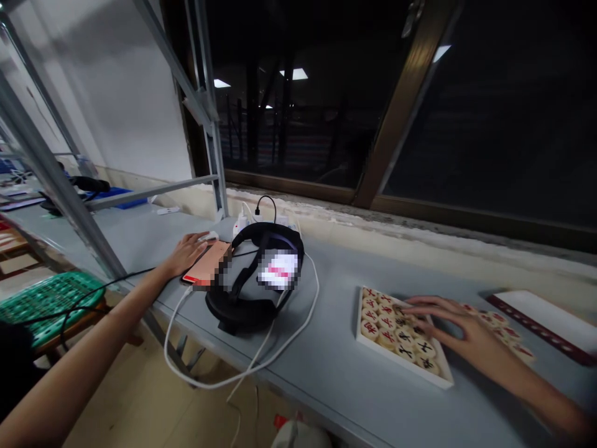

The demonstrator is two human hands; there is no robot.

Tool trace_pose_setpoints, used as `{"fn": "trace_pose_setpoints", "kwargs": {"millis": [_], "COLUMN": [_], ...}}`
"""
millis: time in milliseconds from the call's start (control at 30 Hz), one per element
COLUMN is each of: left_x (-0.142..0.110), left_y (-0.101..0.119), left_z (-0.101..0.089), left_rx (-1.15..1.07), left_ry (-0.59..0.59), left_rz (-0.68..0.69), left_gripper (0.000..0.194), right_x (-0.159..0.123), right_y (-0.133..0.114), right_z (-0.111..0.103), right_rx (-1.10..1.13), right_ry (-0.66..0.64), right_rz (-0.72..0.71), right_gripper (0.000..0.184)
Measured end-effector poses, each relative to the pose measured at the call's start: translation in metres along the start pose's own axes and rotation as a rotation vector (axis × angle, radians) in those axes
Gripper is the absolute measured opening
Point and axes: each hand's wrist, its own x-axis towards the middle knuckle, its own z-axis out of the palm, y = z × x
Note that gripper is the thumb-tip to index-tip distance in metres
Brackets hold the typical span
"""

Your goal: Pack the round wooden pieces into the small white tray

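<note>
My left hand (pixel 187 254) lies on the table with its fingers stretched out, along the far left edge of a phone (pixel 205 264) with an orange screen. A small white object (pixel 212 236) is at its fingertips; I cannot tell what it is. My right hand (pixel 450 318) reaches over a white box (pixel 445 378) of round Chinese chess pieces (pixel 387 322) marked in red and black. Its fingers are extended and the thumb is apart, and they hide some pieces. More chess pieces (pixel 504 330) lie loose behind that hand.
A black headset (pixel 249 311) stands beside the phone, with a white cable (pixel 280 364) looping over the table's front edge. Plugs (pixel 241 221) sit behind it. At the far right is a white and dark-red box lid (pixel 550 323). A metal post (pixel 69 168) rises at left, near a green stool (pixel 51 302).
</note>
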Motion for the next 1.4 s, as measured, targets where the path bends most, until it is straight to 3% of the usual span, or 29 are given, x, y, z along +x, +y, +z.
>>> {"fn": "trace_pose_setpoints", "kwargs": {"millis": [133,300,367,467,533,600,633,700,767,833,933,1067,1233,1400], "left_x": [0.003,0.005,0.005,0.005,0.003,-0.004,-0.009,-0.020,-0.028,-0.028,-0.008,0.036,0.061,0.055], "left_y": [0.004,-0.001,0.000,0.021,0.054,0.103,0.133,0.196,0.256,0.306,0.356,0.384,0.393,0.389], "left_z": [-0.004,-0.008,-0.012,-0.026,-0.040,-0.057,-0.065,-0.078,-0.083,-0.074,-0.039,0.015,0.043,0.058], "left_rx": [-0.024,-0.076,-0.101,-0.146,-0.197,-0.282,-0.347,-0.440,-0.419,-0.384,-0.400,-0.516,-0.556,-0.560], "left_ry": [-0.055,0.067,0.221,0.620,0.886,1.013,1.010,0.888,0.586,0.304,0.074,-0.034,-0.072,-0.058], "left_rz": [0.017,0.003,-0.019,-0.079,-0.053,0.050,0.117,0.298,0.572,0.755,0.771,0.501,0.219,0.082], "left_gripper": [0.055,0.066,0.068,0.066,0.060,0.048,0.041,0.032,0.027,0.023,0.025,0.022,0.021,0.023], "right_x": [-0.002,-0.003,-0.004,-0.004,-0.002,0.002,0.004,0.010,0.014,0.017,0.020,0.021,0.014,-0.004], "right_y": [-0.005,-0.008,-0.009,-0.012,-0.017,-0.022,-0.024,-0.025,-0.024,-0.021,-0.018,-0.009,0.022,0.042], "right_z": [0.002,0.001,0.000,0.002,0.005,0.009,0.011,0.014,0.016,0.016,0.014,0.007,-0.006,-0.010], "right_rx": [0.104,0.128,0.107,0.085,0.042,-0.041,-0.087,-0.157,-0.183,-0.180,-0.162,-0.137,-0.161,-0.480], "right_ry": [-0.080,-0.066,-0.042,-0.025,0.006,0.044,0.052,0.032,-0.012,-0.019,0.039,0.154,0.357,0.224], "right_rz": [-0.058,-0.121,-0.129,-0.155,-0.163,-0.159,-0.159,-0.165,-0.171,-0.179,-0.202,-0.139,0.103,0.291], "right_gripper": [0.046,0.038,0.037,0.034,0.037,0.041,0.041,0.040,0.037,0.034,0.027,0.022,0.028,0.026]}}
